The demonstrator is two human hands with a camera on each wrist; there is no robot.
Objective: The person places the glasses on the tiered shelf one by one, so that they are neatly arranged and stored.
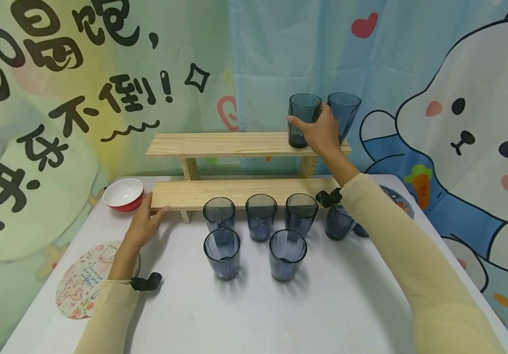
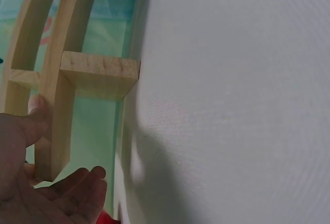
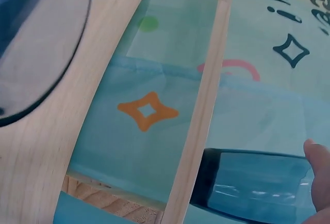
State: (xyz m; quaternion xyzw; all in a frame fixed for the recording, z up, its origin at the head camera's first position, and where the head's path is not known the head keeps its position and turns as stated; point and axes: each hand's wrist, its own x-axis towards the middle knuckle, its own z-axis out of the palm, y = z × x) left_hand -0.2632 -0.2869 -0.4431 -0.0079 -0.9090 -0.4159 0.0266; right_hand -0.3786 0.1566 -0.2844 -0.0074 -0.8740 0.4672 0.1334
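On the upper board of a two-tier wooden shelf (image 1: 218, 143) stands a blue-tinted drinking glass (image 1: 298, 132). My right hand (image 1: 322, 132) grips this glass, thumb across its front and fingers at its right side. In the right wrist view the thumb (image 3: 320, 170) is near the rim of the glass (image 3: 258, 183). A second glass (image 1: 346, 110) stands just right of it, partly behind the hand. My left hand (image 1: 142, 223) holds the left end of the lower board (image 2: 55, 116), with its thumb against the wood and the outer fingers loosely bent below.
Several more blue glasses, such as this front one (image 1: 286, 258), stand upright on the white table (image 1: 236, 319) before the shelf; my right sleeve partly hides the rightmost. A red-and-white bowl (image 1: 124, 193) and a round patterned mat (image 1: 83, 282) are at left. Another patterned round piece (image 1: 397, 199) shows at right.
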